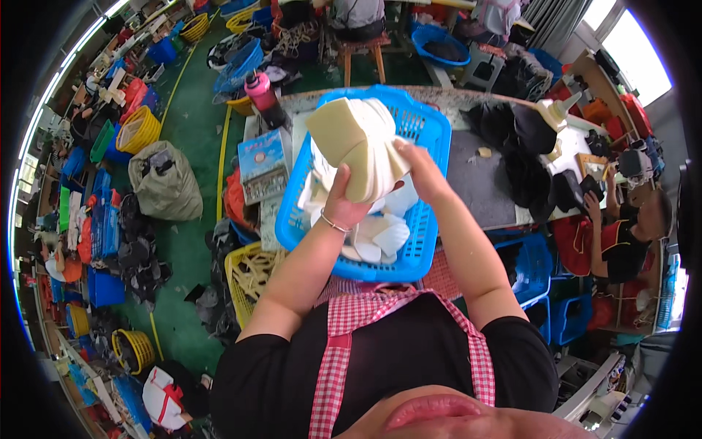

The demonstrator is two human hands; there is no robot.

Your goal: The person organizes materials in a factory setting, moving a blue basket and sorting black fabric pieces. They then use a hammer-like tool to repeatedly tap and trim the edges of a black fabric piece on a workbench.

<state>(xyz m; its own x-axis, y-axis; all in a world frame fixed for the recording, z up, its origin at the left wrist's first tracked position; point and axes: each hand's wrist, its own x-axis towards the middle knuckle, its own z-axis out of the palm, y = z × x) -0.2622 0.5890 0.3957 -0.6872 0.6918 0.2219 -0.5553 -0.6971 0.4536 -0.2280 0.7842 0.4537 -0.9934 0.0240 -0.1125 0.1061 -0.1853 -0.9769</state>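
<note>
from my own eyes, looking down: a blue basket (351, 273) sits on the worktable (468, 157) in front of me, and over its middle i hold a thick stack of cream foam-like pads (358, 150), tilted, with its layers fanned apart toward the right. my left hand (344, 207) is closed as far as the stack's thickness lets it, thumb on the near face, bearing the lower left part. my right hand (425, 174) is partly curled and touches the stack's right edge; whether its fingers pinch any single layer, i cannot tell. more loose white pads (387, 235) lie inside the basket, below the stack. left of the basket stand a blue box (263, 161) and a pink-topped bottle (263, 95); right of it, a heap of black fabric (518, 139). a yellow basket (232, 284) holding pale strips is to its lower left. to handle this well, i judge, the left hand should stay firm but not squash the soft layers, the right fingertips should even the fanned edges lightly, and the stack should stay above the blue basket, so any pad that slips would likely land among the others
</note>
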